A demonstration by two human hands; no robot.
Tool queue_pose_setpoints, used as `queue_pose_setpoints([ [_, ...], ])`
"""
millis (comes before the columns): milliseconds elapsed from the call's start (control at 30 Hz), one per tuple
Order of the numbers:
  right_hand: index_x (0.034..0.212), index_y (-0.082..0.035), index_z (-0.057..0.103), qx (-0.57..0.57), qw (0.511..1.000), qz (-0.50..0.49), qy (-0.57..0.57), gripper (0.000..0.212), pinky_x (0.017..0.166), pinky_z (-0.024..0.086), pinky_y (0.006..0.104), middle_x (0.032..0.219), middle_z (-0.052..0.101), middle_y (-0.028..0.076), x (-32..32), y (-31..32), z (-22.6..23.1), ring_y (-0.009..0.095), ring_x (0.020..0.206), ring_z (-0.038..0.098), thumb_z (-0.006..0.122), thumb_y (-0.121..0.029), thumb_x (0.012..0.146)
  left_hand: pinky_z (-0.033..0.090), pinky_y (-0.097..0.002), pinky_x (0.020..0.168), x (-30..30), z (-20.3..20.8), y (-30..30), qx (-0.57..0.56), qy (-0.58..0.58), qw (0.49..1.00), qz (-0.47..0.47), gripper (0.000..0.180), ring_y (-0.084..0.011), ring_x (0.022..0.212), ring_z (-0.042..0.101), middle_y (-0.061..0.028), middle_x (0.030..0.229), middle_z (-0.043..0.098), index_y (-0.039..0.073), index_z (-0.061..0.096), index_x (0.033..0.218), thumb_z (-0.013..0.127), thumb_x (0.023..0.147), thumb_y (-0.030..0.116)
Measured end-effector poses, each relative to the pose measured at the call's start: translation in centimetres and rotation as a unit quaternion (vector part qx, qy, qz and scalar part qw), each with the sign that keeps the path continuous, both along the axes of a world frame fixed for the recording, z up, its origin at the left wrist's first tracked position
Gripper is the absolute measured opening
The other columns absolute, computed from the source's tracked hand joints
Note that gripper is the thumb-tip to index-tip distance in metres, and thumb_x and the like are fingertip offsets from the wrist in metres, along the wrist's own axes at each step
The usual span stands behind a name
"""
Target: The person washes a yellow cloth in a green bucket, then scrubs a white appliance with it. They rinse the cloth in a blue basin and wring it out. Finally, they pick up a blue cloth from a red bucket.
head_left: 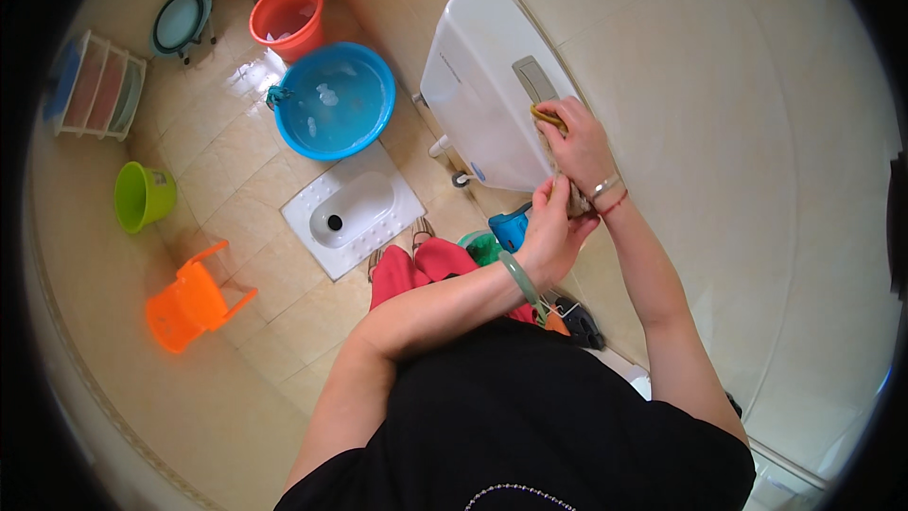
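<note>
A crumpled brownish cloth (579,204) is between my hands, beside the lower right end of a white wall-mounted cistern (478,95). My right hand (582,144), with a silver bracelet and a red string at the wrist, is closed on its upper part, where a yellowish-brown edge (547,117) curls out by the fingers. My left hand (553,232), wearing a green bangle (517,278), pinches the lower part with thumb and fingers. The hands partly hide the cloth. A grey flush button plate (535,79) lies just beyond my right fingers.
A white squat toilet (397,199) is set in the tiled floor. Beyond it stand a blue basin (383,118) of water and a red bucket (312,33). A green bucket (132,197), an orange chair (184,308) and a white rack (132,95) line the left.
</note>
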State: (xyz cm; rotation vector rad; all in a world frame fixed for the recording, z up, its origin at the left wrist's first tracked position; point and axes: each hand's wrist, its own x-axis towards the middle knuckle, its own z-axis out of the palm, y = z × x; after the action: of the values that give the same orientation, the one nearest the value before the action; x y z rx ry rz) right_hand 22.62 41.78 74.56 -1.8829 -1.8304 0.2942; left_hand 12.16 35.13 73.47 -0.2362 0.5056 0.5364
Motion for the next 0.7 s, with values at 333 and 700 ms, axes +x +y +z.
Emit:
queue_pose_setpoints([
  [333,0.086,-0.011,0.066,0.021,0.997,-0.041,-0.06,0.008,0.064,0.05,0.0385,0.088,0.061,0.006,-0.4,4.4,-1.6,0.029,0.078,0.061,0.061,-0.016,0.081,0.044,-0.0434,0.096,-0.3,0.1,3.9,0.025,0.02,0.997,0.076,0.032,-0.0224,0.109,0.051,-0.0059,0.121,0.048,0.017,0.034,0.123,0.044,0.099,0.035],
  [700,0.089,-0.01,0.061,0.01,0.995,-0.05,-0.091,0.008,0.064,0.05,0.0391,0.09,0.06,0.007,0.4,2.1,-1.5,0.029,0.079,0.061,0.059,-0.014,0.082,0.045,-0.0401,0.094,0.2,0.2,1.9,0.0,0.013,1.0,0.02,0.035,-0.0212,0.108,0.051,-0.0059,0.122,0.048,0.018,0.031,0.127,0.043,0.099,0.034],
])
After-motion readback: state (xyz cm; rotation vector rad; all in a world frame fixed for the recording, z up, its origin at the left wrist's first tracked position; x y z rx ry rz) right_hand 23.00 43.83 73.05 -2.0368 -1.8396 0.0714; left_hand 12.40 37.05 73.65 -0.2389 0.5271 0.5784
